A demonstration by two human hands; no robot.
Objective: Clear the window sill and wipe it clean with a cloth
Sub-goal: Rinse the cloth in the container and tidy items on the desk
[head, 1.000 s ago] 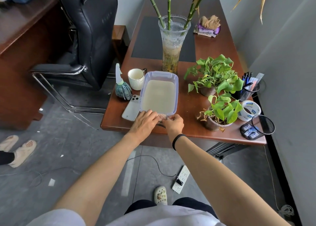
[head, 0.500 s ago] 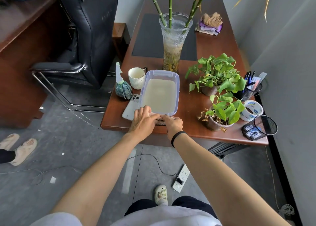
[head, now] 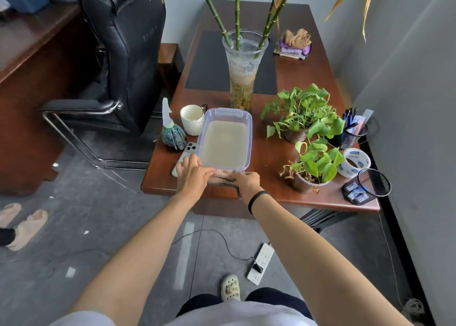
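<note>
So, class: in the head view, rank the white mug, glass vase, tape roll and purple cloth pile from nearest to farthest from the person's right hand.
From the right hand:
1. White mug, up-left.
2. Tape roll, right; close to the mug's distance.
3. Glass vase, mid-table.
4. Purple cloth pile, far end.

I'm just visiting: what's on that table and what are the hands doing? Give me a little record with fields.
surface: brown table
left hand: on the cloth, by the tub's near corner
right hand: on the cloth
cloth: bunched at the table's near edge, dark trim showing
tub: clear plastic, cloudy water inside
left of tub: white mug, spray bottle, phone
right of tub: two potted plants
behind tub: glass vase with green stalks
</note>
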